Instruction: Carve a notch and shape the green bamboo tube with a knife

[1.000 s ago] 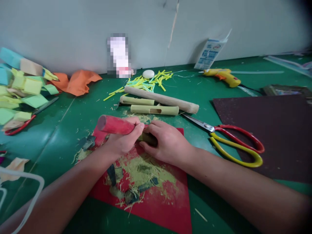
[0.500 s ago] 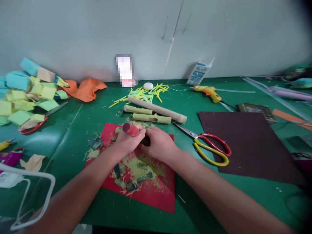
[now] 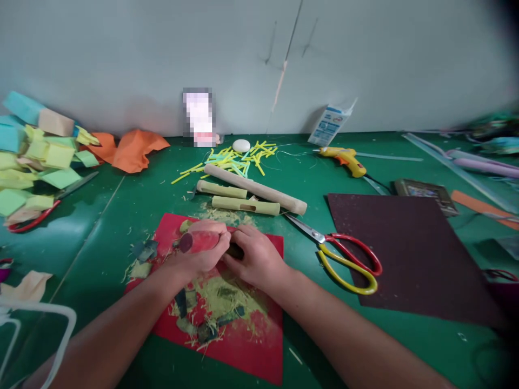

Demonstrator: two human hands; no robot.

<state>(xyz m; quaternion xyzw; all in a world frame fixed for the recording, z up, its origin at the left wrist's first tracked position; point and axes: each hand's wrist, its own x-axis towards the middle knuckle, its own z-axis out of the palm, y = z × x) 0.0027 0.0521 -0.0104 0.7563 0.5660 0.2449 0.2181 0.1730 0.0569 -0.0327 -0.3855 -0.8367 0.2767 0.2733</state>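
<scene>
My left hand (image 3: 206, 254) is closed round a tool's thick red handle (image 3: 200, 241), whose dark round end points left and toward me. The tool's working end is hidden by my hands. My right hand (image 3: 255, 254) grips a dark olive piece (image 3: 235, 250), mostly covered by the fingers, which looks like bamboo. Both hands meet over a red sheet (image 3: 259, 356) strewn with yellowish shavings (image 3: 225, 294) and dark green scraps (image 3: 206, 331). Just beyond them lie a bamboo tube with a notch (image 3: 265, 208), a shorter bamboo piece (image 3: 223, 189) and a long pale stick (image 3: 259, 190).
Scissors (image 3: 320, 237) with red and yellow handles rest partly on a dark brown sheet (image 3: 409, 254) at right. Behind are yellow strips (image 3: 259, 156), a white oval object (image 3: 241, 145) and a yellow glue gun (image 3: 344, 159). Folded paper pieces (image 3: 48, 156) pile up at left.
The view has shifted slightly, so most things sit further left. The red handle has swung from pointing up to lying lower and nearly level. Both hands keep their grip.
</scene>
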